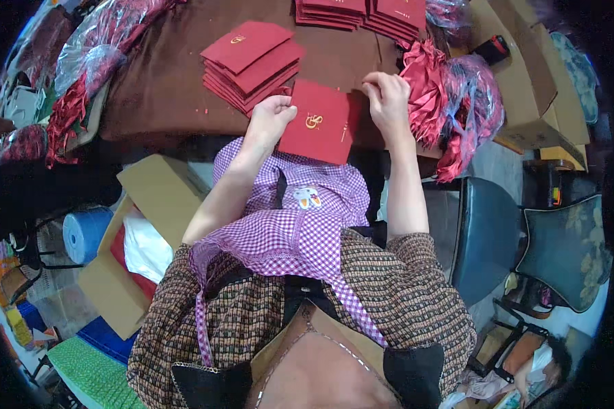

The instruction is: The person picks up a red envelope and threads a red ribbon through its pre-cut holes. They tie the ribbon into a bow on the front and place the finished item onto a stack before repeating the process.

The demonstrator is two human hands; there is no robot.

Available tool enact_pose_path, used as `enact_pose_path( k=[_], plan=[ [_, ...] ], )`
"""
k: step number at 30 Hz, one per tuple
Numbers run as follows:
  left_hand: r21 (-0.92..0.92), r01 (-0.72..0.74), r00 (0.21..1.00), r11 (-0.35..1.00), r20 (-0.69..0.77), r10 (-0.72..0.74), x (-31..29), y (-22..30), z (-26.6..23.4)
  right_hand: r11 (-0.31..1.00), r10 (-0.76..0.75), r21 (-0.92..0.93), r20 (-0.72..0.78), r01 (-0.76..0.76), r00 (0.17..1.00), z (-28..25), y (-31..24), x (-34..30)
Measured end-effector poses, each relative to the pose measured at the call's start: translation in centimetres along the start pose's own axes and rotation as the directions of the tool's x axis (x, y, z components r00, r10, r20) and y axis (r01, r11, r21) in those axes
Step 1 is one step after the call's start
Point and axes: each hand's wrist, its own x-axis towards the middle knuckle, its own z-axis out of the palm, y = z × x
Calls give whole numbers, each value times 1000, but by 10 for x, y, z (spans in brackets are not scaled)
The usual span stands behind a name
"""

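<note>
Two narrow pinches: left fingers point(278, 103) on red pouch point(324, 129), right fingers point(382, 82) beside it, hold unclear

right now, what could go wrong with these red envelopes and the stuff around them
The front envelope seems to overhang the table; it might slip lapward if the left hand loosens.
The envelope stack is uneven and close to that hand, so a bump could topple it.
The red ribbons lie near the right hand and might get snagged.
</note>
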Motion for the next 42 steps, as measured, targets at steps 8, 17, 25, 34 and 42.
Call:
enact_pose_path(
  k=[8, 17, 25, 34, 42],
  plan=[
    [-81, 10, 1000, 997, 11, -9, 0, -2, 0, 976, -39, 218, 159, 3, 987, 29, -50, 2],
    [-109, -52, 999, 993, -16, 51, -1, -4, 1, 981, 18, 191, 73, -32, 997, 47, -69, -13],
    [-100, -48, 997, 994, -64, 42, -1, -6, 4, 989, 33, 142, 74, -44, 997, 56, -70, -18],
    [-62, -117, 992, 991, -58, 114, 0, -13, 3, 991, 31, 128, 86, -42, 996, 57, -71, -19],
    [188, -290, 933, 938, -164, 321, -13, -11, 13, 996, 41, 72, 152, -52, 988, 47, -85, -9]
  ],
)
